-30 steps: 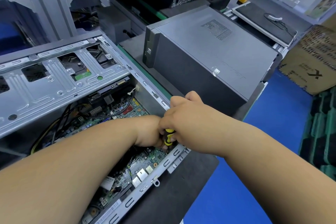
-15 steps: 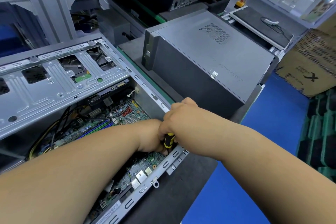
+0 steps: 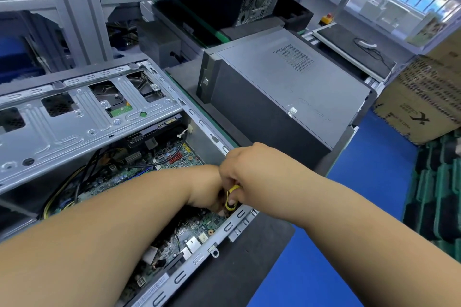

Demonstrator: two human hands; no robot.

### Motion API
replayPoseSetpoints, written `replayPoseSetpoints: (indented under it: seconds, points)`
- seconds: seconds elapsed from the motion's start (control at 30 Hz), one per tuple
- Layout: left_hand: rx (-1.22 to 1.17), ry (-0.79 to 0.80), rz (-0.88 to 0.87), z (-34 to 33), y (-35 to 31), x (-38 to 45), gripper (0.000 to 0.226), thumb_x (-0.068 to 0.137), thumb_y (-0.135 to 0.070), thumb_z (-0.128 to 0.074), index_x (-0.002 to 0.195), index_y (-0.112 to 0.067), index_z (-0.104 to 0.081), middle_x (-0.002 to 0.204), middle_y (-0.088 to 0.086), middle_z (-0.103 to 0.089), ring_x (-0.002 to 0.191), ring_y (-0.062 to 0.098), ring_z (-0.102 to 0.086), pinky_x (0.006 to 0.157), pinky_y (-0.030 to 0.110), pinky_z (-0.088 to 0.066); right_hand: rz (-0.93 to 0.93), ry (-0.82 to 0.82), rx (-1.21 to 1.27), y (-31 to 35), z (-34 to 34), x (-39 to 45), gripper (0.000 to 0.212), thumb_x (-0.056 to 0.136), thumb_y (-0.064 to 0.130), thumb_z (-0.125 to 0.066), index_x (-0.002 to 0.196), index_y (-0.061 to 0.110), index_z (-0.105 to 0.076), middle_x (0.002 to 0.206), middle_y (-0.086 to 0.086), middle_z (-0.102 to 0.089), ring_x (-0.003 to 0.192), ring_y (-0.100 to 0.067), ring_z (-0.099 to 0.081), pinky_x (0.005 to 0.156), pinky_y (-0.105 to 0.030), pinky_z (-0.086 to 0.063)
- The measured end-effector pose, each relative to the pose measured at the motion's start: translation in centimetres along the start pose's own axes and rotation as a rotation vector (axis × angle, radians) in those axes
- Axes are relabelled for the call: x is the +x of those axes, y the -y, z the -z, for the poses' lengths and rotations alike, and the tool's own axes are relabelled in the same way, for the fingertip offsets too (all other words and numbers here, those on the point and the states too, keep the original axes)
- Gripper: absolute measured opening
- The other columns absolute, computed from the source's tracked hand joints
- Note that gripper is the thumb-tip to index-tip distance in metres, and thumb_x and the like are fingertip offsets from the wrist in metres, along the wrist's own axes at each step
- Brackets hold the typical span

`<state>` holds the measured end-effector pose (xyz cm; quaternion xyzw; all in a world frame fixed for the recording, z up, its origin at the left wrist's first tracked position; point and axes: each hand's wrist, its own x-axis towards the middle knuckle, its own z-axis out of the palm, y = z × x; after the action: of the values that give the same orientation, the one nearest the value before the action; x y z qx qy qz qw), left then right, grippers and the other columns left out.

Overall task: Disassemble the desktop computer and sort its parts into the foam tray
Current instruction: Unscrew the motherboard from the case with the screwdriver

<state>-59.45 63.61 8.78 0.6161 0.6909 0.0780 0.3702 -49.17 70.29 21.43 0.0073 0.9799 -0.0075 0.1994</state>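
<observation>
An open desktop case (image 3: 82,117) lies on its side in front of me, its green motherboard (image 3: 199,227) exposed. My right hand (image 3: 247,169) grips a yellow and black screwdriver (image 3: 230,197) held upright over the motherboard near the case's right rail. My left hand (image 3: 207,189) reaches in beside it, its fingers down by the screwdriver's tip and mostly hidden behind my right hand. A silver drive cage (image 3: 74,122) spans the upper part of the case.
A second, closed grey computer case (image 3: 287,92) stands just beyond my hands. A black foam tray (image 3: 296,17) holding another case sits at the back. Cardboard boxes (image 3: 424,97) and stacked green and black trays (image 3: 439,197) are to the right, over blue floor.
My hands stay together on the screwdriver at the same spot of the motherboard. The view has tilted up slightly, showing more of the shelf above.
</observation>
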Motion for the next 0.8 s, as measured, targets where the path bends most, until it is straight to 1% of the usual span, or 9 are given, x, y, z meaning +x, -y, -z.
replayPoseSetpoints:
  seconds: [0.1, 0.2, 0.27, 0.43, 0.53, 0.57, 0.63, 0.7, 0.8]
  points:
    - [-0.231, 0.016, -0.058, 2.1, 0.3, -1.3, 0.016, 0.077, -0.025, -0.079, 0.074, -0.029, -0.064, 0.073, -0.007, -0.063, 0.067, 0.004, -0.052, 0.065, 0.025, -0.042, -0.003, 0.007, -0.042, 0.1, 0.1, 0.0, 0.008, 0.09, 0.024, -0.064, 0.094, 0.03, -0.062, 0.105, 0.007, -0.055, 0.085, -0.021, -0.054, 0.068, -0.025, -0.021]
    - [-0.417, -0.015, -0.14, 3.6, 0.6, -2.6, 0.013, 0.073, -0.029, -0.079, 0.079, -0.022, -0.071, 0.084, 0.016, -0.067, 0.07, 0.012, -0.053, 0.068, 0.03, -0.045, -0.013, 0.012, -0.062, 0.2, 0.1, 0.3, 0.014, 0.089, 0.018, -0.062, 0.096, 0.029, -0.065, 0.103, 0.007, -0.058, 0.081, -0.02, -0.053, 0.062, -0.023, -0.022]
    - [-0.454, -0.032, -0.138, 3.6, 0.8, -2.7, 0.012, 0.073, -0.027, -0.079, 0.08, -0.02, -0.073, 0.086, 0.02, -0.066, 0.072, 0.016, -0.053, 0.071, 0.035, -0.045, -0.019, 0.01, -0.075, 0.4, 0.0, 0.4, 0.016, 0.087, 0.016, -0.064, 0.095, 0.031, -0.066, 0.102, 0.008, -0.059, 0.079, -0.018, -0.051, 0.056, -0.021, -0.021]
    - [-0.433, -0.075, -0.146, 3.1, 0.2, -2.2, 0.026, 0.069, -0.017, -0.081, 0.064, -0.04, -0.07, 0.072, -0.008, -0.07, 0.067, 0.0, -0.057, 0.069, 0.016, -0.045, 0.011, 0.004, -0.05, 0.3, 0.0, 0.0, 0.021, 0.087, 0.014, -0.062, 0.095, 0.033, -0.068, 0.099, 0.011, -0.054, 0.081, -0.017, -0.051, 0.061, -0.005, -0.024]
    - [-0.421, -0.126, -0.111, 2.5, 0.4, -1.8, 0.012, 0.063, -0.025, -0.081, 0.068, -0.03, -0.072, 0.076, 0.004, -0.071, 0.067, 0.007, -0.056, 0.068, 0.027, -0.048, 0.014, 0.054, -0.06, 0.3, 0.1, 0.1, 0.02, 0.089, 0.016, -0.062, 0.101, 0.032, -0.067, 0.107, 0.012, -0.055, 0.092, -0.021, -0.048, 0.068, -0.014, -0.037]
    - [-0.423, -0.14, -0.1, 2.3, 0.5, -1.6, 0.013, 0.062, -0.026, -0.082, 0.07, -0.026, -0.072, 0.073, 0.005, -0.069, 0.064, 0.008, -0.054, 0.066, 0.028, -0.047, 0.01, 0.083, -0.056, 0.3, 0.3, 0.1, 0.02, 0.09, 0.017, -0.062, 0.102, 0.033, -0.066, 0.109, 0.012, -0.054, 0.095, -0.022, -0.046, 0.075, -0.027, -0.048]
    - [-0.44, -0.152, -0.107, 2.0, 0.4, -1.4, 0.017, 0.063, -0.024, -0.084, 0.065, -0.032, -0.069, 0.061, -0.007, -0.064, 0.055, 0.0, -0.049, 0.057, 0.017, -0.042, 0.029, 0.109, -0.044, 0.1, 0.6, 0.0, 0.02, 0.091, 0.019, -0.061, 0.102, 0.035, -0.065, 0.109, 0.013, -0.052, 0.099, -0.024, -0.046, 0.083, -0.04, -0.051]
    - [-0.469, -0.128, -0.126, 2.0, 0.3, -1.4, 0.027, 0.065, -0.021, -0.085, 0.061, -0.04, -0.066, 0.058, -0.018, -0.06, 0.052, -0.005, -0.049, 0.052, 0.007, -0.036, 0.052, 0.119, -0.04, 0.0, 0.7, -0.2, 0.018, 0.091, 0.019, -0.062, 0.1, 0.035, -0.066, 0.105, 0.014, -0.051, 0.099, -0.025, -0.048, 0.086, -0.041, -0.05]
    - [-0.506, -0.084, -0.125, 1.9, 0.9, -1.3, 0.02, 0.068, -0.027, -0.085, 0.069, -0.038, -0.069, 0.069, -0.015, -0.063, 0.062, -0.002, -0.053, 0.062, 0.011, -0.042, 0.114, 0.008, -0.019, -0.4, 0.4, -0.5, 0.011, 0.088, 0.015, -0.062, 0.094, 0.022, -0.068, 0.092, 0.007, -0.061, 0.089, -0.024, -0.058, 0.081, -0.036, -0.047]
